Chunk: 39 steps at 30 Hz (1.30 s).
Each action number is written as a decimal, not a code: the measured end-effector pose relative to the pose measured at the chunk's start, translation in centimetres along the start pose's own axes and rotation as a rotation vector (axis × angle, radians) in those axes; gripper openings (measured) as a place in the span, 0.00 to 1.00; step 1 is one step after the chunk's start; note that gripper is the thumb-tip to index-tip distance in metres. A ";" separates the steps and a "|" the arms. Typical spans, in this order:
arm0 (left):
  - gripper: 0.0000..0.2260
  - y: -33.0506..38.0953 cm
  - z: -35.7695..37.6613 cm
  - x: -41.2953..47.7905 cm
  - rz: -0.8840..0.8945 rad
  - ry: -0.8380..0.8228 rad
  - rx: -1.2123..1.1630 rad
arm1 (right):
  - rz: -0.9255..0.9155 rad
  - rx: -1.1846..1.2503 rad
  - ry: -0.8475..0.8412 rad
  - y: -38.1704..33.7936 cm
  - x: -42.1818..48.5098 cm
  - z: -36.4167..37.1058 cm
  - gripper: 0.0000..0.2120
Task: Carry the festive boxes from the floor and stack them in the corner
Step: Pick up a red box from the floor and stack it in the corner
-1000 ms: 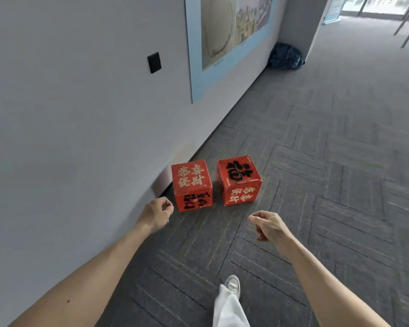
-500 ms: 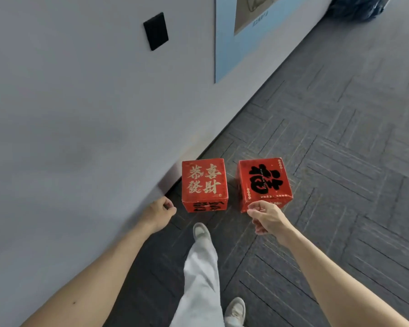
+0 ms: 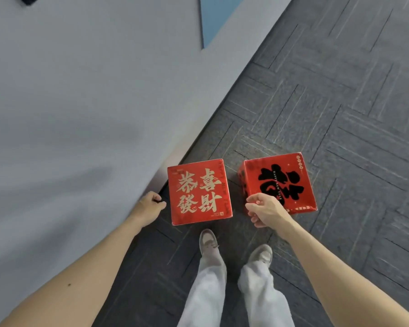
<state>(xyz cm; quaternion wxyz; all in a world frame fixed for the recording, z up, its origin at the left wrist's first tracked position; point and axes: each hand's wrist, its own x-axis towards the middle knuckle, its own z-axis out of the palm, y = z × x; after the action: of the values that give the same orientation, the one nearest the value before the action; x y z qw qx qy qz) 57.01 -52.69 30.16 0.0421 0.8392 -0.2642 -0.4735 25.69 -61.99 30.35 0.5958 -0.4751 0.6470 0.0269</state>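
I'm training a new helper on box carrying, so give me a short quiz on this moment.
1. True or false: the gold-lettered box is stacked on the black-character box.
2. Which box lies nearer the wall? A) gold-lettered box B) black-character box
3. Fill in: the left hand and right hand hold ____.
Key: 1 false, they stand side by side, apart, on the carpet; 2 A; 3 nothing.
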 end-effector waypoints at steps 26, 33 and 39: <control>0.31 -6.3 12.9 27.9 -0.224 -0.046 -0.194 | 0.251 -0.037 -0.225 6.2 30.6 9.8 0.30; 0.31 -7.7 13.9 28.1 -0.271 -0.076 -0.286 | 0.246 -0.033 -0.255 5.9 30.9 10.1 0.18; 0.17 -9.2 14.8 27.1 -0.252 -0.068 -0.417 | 0.213 -0.096 -0.246 6.6 31.1 9.8 0.11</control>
<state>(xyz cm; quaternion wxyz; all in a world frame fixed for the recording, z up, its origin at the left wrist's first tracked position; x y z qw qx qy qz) 59.80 -55.27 -1.79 0.1458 0.8222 -0.0552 -0.5474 33.77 -70.61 -0.80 0.6410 -0.4248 0.6138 0.1787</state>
